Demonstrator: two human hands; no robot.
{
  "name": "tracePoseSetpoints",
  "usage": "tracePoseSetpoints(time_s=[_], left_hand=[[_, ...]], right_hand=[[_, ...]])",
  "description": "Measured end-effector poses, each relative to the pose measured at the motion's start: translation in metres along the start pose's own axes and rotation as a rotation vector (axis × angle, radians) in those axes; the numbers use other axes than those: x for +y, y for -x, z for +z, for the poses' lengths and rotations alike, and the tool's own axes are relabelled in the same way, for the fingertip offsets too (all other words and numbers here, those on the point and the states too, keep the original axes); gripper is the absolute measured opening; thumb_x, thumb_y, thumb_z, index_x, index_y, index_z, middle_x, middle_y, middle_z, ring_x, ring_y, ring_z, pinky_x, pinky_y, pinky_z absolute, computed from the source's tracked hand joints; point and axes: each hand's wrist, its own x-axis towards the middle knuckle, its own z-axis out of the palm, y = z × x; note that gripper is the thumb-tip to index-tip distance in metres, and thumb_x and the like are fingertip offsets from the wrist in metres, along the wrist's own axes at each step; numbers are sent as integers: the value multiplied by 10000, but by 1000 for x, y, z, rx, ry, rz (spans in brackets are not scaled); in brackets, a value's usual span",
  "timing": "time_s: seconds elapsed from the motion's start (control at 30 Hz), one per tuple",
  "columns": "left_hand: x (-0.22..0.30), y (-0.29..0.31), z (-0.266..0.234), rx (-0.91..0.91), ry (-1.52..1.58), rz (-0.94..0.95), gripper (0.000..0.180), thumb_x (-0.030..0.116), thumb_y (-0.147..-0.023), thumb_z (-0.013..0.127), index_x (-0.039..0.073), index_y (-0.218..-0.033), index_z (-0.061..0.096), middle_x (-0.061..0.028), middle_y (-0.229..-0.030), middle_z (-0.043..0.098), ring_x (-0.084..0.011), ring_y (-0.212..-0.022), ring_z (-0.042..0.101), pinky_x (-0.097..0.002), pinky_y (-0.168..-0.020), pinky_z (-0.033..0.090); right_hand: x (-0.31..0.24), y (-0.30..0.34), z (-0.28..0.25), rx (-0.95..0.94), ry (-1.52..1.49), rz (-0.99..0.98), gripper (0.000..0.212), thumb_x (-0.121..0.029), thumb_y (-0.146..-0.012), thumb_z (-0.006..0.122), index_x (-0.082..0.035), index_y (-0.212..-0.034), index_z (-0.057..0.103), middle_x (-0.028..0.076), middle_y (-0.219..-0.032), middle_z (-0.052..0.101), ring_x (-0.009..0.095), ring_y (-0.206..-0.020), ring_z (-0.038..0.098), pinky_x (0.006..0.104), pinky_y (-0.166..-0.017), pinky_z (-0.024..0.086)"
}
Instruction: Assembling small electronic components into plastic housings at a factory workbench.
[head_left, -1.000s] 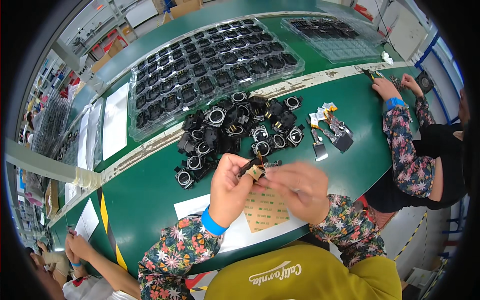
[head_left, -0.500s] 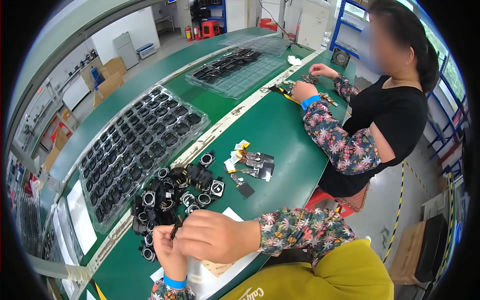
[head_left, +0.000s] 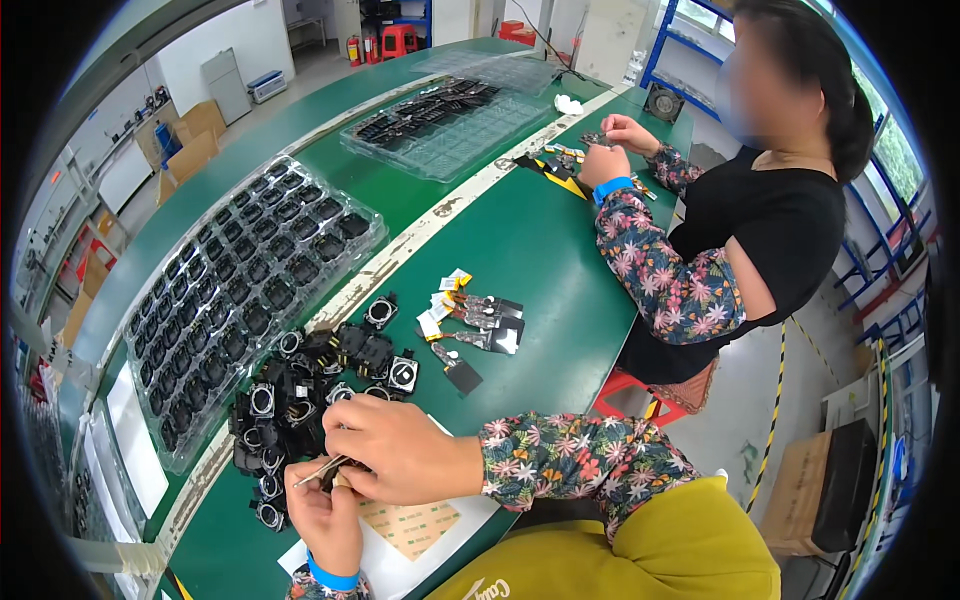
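My right hand (head_left: 405,450) holds metal tweezers (head_left: 320,470) whose tip points left. My left hand (head_left: 325,515) is just below it, pinching a small black part against the tweezers; the part is mostly hidden by my fingers. Both hands hover over a white sheet with a tan adhesive pad (head_left: 410,525). Directly above them lies a heap of several black square camera-module housings (head_left: 310,385) on the green table (head_left: 530,250).
A clear tray of black parts (head_left: 240,290) lies left of the heap, a second clear tray (head_left: 450,120) further back. Small flex pieces with yellow tabs (head_left: 470,320) lie right of the heap. A co-worker in floral sleeves (head_left: 660,270) handles small parts at the table's far right edge.
The view has swung right, bringing the co-worker into fuller view. My hands stay together on the tweezers and small part, lower left in the picture.
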Motion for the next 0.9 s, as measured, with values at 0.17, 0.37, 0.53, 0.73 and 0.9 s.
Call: tracePoseSetpoints(time_s=[0.17,0.37,0.53,0.73,0.9], left_hand=[[3,5,-18,-33,-19,-109,273,-113,-785,446,-10,-1037,435,-83,-970,532,-122,-865,541,-230,-721,492],[10,-3,-8,-99,207,-63,290,-117,-787,484,-7,-1055,461,-63,-961,538,-109,-895,537,-253,-781,477],[1,-6,-8,-24,151,-131,177,-96,-817,476,-18,-976,471,-53,-906,539,-87,-816,571,-239,-713,537],[5,-6,-18,-52,69,-116,243,-104,-825,444,-25,-1051,486,-76,-974,560,-104,-816,593,-236,-706,540],[22,-9,-58,133,30,-38,284,-118,-823,464,-11,-1081,513,-68,-1024,580,-109,-882,582,-220,-724,495]], right_hand=[[0,-4,11,17,-81,-19,202,-83,-647,633,-53,-828,548,83,-953,540,270,-843,559,367,-658,493],[5,-8,2,50,9,-30,211,-28,-632,646,-44,-815,541,107,-923,570,288,-827,581,351,-686,484],[5,-7,10,18,2,-42,214,-25,-637,649,-40,-817,533,99,-914,560,281,-798,576,346,-654,479],[-1,-8,12,48,72,-87,256,-73,-632,688,-57,-840,539,78,-917,554,269,-795,577,343,-638,480],[-12,-12,-1,128,-48,-123,351,-157,-667,752,-52,-956,580,123,-938,564,273,-834,592,315,-677,487]])
